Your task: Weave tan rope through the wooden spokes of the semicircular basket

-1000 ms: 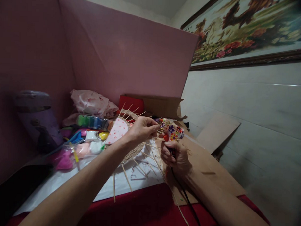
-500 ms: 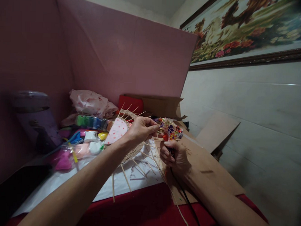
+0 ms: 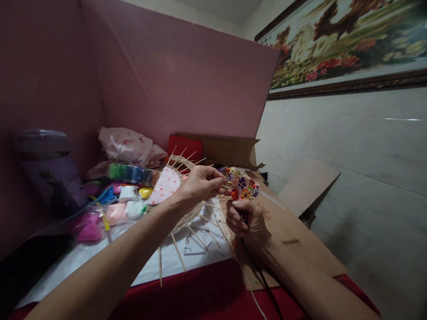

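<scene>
My right hand (image 3: 249, 222) is wrapped round the handle of a flower-patterned glue gun (image 3: 243, 182) with an orange trigger and a black cord (image 3: 262, 273) trailing down. The gun's tip points left, close to the pinched fingers of my left hand (image 3: 204, 180). What those fingers hold is too small to make out. Beneath my left hand lies a round woven piece (image 3: 188, 218) with thin sticks radiating from its rim. A half-round of pink dotted cloth (image 3: 166, 185) rests on it, partly behind my left wrist.
Bags of coloured clay (image 3: 117, 212) lie at the left, with a crumpled pink cloth (image 3: 130, 145) behind them. A lilac canister (image 3: 55, 173) stands at far left. Cardboard (image 3: 294, 249) covers the right side of the table. A pink panel (image 3: 177, 74) rises behind.
</scene>
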Demonstrator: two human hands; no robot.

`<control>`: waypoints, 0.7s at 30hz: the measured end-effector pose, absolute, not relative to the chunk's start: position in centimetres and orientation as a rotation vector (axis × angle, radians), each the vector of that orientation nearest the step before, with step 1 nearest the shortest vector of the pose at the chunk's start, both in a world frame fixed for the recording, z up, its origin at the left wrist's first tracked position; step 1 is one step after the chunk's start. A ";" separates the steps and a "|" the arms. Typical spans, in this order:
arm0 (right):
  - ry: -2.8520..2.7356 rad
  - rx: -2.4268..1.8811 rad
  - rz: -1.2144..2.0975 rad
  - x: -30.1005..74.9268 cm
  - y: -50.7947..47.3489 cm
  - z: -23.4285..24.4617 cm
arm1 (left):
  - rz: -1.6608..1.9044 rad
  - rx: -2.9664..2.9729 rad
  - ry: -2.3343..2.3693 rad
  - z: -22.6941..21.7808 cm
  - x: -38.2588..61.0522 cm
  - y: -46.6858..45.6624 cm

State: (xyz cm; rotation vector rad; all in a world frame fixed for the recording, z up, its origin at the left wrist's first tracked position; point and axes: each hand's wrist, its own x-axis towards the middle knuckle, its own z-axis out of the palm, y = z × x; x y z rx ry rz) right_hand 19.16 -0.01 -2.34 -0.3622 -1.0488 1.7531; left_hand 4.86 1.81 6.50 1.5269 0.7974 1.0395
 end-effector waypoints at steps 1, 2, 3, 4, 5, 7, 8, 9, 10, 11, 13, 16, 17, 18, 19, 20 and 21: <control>-1.049 -0.361 1.757 19.2 0.0 -2.4 | 1.042 1.529 0.784 6.5 4.9 1.8; -1.050 -0.361 1.761 19.2 0.0 -2.4 | 1.046 1.531 0.775 6.5 4.9 1.8; -1.050 -0.362 1.763 19.2 0.0 -2.4 | 1.048 1.533 0.772 6.5 4.9 1.7; -1.048 -0.361 1.764 19.2 0.0 -2.4 | 1.050 1.534 0.777 6.6 4.9 1.7; -1.046 -0.359 1.768 19.2 -0.1 -2.4 | 1.050 1.534 0.787 6.7 4.9 1.6; -1.042 -0.352 1.776 19.2 -0.1 -2.4 | 1.045 1.534 0.808 6.8 5.0 1.5; -1.041 -0.348 1.779 19.3 -0.1 -2.4 | 1.042 1.539 0.817 6.9 4.9 1.4; -1.041 -0.346 1.782 19.3 0.0 -2.4 | 1.039 1.551 0.825 7.0 4.9 1.3; -1.041 -0.346 1.785 19.3 0.0 -2.5 | 1.041 1.564 0.834 7.0 4.9 1.3; -1.041 -0.347 1.788 19.3 0.0 -2.5 | 1.045 1.576 0.842 7.0 4.9 1.3; -1.040 -0.346 1.795 19.3 0.1 -2.6 | 1.053 1.591 0.860 7.1 4.8 1.3; -1.039 -0.340 1.800 19.4 0.1 -2.6 | 1.060 1.605 0.873 6.9 4.9 1.4; -1.040 -0.338 1.799 19.4 0.0 -2.6 | 1.063 1.614 0.869 6.8 4.9 1.4; -1.040 -0.338 1.796 19.3 0.0 -2.6 | 1.068 1.621 0.864 6.8 4.9 1.5; -1.041 -0.341 1.793 19.3 0.0 -2.5 | 1.074 1.626 0.857 6.7 5.0 1.6; -1.041 -0.343 1.791 19.3 0.0 -2.5 | 1.079 1.628 0.849 6.6 5.0 1.6; -1.041 -0.345 1.788 19.3 -0.1 -2.5 | 1.083 1.625 0.841 6.5 5.0 1.7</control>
